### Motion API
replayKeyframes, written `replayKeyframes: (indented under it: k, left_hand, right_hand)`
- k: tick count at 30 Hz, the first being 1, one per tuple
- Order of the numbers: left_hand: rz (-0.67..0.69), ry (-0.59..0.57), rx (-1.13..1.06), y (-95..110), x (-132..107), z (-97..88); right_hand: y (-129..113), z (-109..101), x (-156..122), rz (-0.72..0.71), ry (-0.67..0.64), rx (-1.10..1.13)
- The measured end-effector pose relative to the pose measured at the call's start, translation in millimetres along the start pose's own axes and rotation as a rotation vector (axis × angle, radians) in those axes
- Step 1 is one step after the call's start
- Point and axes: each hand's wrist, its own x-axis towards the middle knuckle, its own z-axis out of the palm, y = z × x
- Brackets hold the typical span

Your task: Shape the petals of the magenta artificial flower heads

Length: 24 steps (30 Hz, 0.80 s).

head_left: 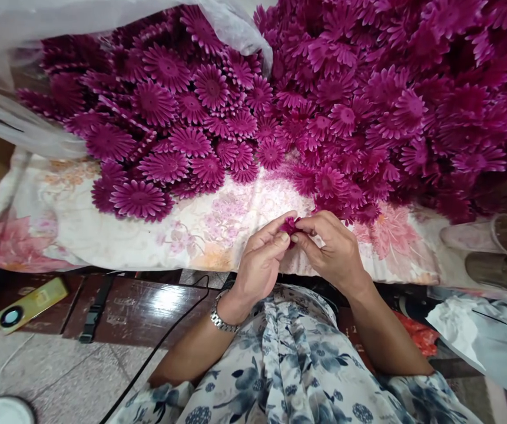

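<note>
Between the fingertips of both hands is a small magenta artificial flower (290, 226), mostly covered by the fingers. My left hand (262, 259) pinches it from the left, thumb and forefinger closed on it. From the right, my right hand (332, 250) grips it with thumb and forefinger. Both hands hover at the front edge of a table with a floral cloth (204, 229). Just beyond them lies a large heap of magenta flower heads (341, 118). More flower heads (165, 118) spill from a clear plastic bag (36, 118) at the left.
Two clear plastic cups lie at the right, an upper cup (487, 235) and a lower cup (496, 271). A yellow phone (32, 305) and a black buckle strap (95, 312) rest on the dark wooden bench (147, 306). A black cable (160, 341) runs down past my left arm.
</note>
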Motion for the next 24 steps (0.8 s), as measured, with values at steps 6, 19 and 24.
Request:
replayKeyframes:
  k: [6, 19, 24]
  left_hand:
    - [0.050, 0.002, 0.009, -0.9, -0.6, 1.2]
    - [0.116, 0.003, 0.150, -5.1, -2.4, -1.5]
    - [0.138, 0.000, 0.194, -5.0, -0.7, -4.6]
  right_hand:
    - [-3.9, 0.1, -5.3, 0.004, 0.015, -0.001]
    - [-6.1, -3.5, -8.2, 0.007, 0.056, 0.027]
    - [-7.3, -6.8, -8.5, 0.006, 0.005, 0.069]
